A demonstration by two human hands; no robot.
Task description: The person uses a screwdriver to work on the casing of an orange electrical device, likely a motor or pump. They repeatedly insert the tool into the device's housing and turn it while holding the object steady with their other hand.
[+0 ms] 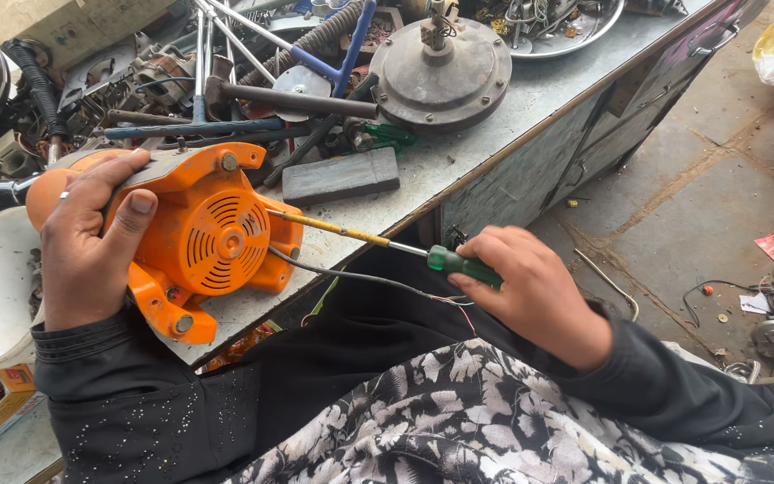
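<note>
Orange plastic forms the motor housing (212, 235) that lies at the near edge of a grey metal bench (530, 99), its round vented face turned up and partly overhanging the edge. The left hand (91, 242) curls over the housing's left side, fingers spread across the top and the thumb pressed on the orange face, gripping it firmly. The right hand (535, 291) is closed around the green handle of a screwdriver (378, 240), whose yellow-marked shaft runs left so the tip meets the housing's right edge. Thin wires (369, 280) trail from the housing toward the right hand, passing just under the screwdriver. Both arms wear black sleeves, with a black and white floral cloth across the lap below. Just behind the housing lies a dark grey block (340, 176), and beyond it a round grey metal disc (442, 70) with a central spindle. The back of the bench is crowded with rods, hoses and metal parts. To the right the stone floor (709, 188) shows scattered scraps and a coil of wire.
</note>
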